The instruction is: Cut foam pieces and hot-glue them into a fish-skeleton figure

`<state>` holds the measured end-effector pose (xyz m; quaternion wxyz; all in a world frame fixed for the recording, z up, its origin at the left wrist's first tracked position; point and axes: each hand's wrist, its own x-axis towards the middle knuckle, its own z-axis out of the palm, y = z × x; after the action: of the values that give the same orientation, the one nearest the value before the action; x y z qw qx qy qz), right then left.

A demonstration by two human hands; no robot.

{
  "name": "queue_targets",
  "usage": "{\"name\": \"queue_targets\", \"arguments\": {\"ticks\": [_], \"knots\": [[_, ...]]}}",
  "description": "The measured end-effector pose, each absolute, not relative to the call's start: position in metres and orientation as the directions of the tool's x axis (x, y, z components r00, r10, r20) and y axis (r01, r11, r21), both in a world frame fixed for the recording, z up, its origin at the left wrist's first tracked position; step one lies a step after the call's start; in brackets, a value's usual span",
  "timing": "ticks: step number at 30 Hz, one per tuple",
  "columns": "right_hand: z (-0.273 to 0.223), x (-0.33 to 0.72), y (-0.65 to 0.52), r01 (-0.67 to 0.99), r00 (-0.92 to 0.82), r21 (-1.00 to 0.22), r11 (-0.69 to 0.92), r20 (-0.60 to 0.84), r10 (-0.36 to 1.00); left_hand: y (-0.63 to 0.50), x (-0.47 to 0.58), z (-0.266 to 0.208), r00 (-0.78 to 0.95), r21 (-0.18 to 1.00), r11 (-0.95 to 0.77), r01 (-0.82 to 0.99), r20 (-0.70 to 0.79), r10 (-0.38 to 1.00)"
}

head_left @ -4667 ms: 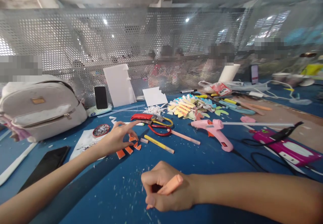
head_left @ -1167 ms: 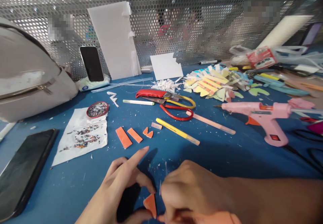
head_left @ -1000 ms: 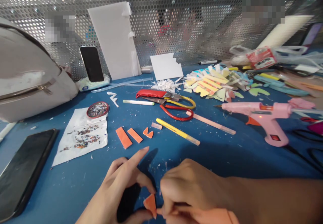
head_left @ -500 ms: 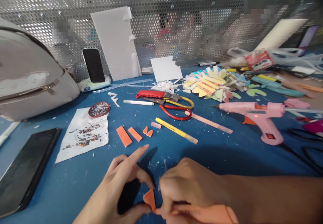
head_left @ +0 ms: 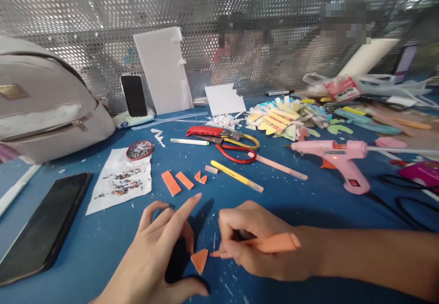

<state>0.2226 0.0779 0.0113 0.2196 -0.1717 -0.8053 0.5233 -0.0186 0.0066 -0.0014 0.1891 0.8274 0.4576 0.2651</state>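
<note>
Grips an orange marker (head_left: 279, 243) in the right hand (head_left: 264, 240), thumb and fingers closed round the barrel, at half past two from an orange triangle (head_left: 199, 260). Points the tip at the triangle's right corner, just beside it, and slants the barrel back across the hand toward three o'clock. Spreads the left hand (head_left: 151, 249) open at nine o'clock, thumb reaching round to six, one long finger stretched toward twelve, and a bent fingertip at the triangle's left edge, perhaps touching it. Has the triangle on the blue table (head_left: 104, 244), between both hands.

From that same centre, shows a notched orange piece (head_left: 200, 177) at twelve, a wide orange strip (head_left: 171, 183) and a narrower strip (head_left: 185, 180) at eleven. Offers a yellow marker (head_left: 233, 173) at one, with scissors (head_left: 222, 140) farther out that way. Also has a pink glue gun (head_left: 346, 160) at two, a black phone (head_left: 48, 226) at nine, and a backpack (head_left: 58, 107) at ten.
</note>
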Motion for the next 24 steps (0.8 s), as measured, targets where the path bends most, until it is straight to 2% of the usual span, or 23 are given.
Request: {"name": "queue_targets", "arguments": {"ticks": [4, 13, 18, 24], "knots": [[0.0133, 0.2204, 0.0771, 0.075, -0.846, -0.909, 0.409, 0.16, 0.509, 0.0016, -0.0185, 0.0031, 0.419, 0.643, -0.43, 0.634, 0.182, 0.89], [0.0118, 0.2175, 0.072, 0.142, -0.868, -0.8, 0.582, 0.183, 0.462, 0.0086, -0.0175, -0.0061, 0.461, 0.752, -0.44, 0.491, 0.204, 0.864], [0.0086, 0.2186, 0.0704, 0.068, -0.876, -0.791, 0.608, 0.244, 0.416, 0.0094, -0.0161, -0.0047, 0.462, 0.77, -0.425, 0.476, 0.192, 0.866], [0.0088, 0.217, 0.0702, 0.054, -0.875, -0.752, 0.657, 0.281, 0.394, 0.0102, -0.0174, -0.0066, 0.464, 0.768, -0.422, 0.481, 0.185, 0.866]]}}
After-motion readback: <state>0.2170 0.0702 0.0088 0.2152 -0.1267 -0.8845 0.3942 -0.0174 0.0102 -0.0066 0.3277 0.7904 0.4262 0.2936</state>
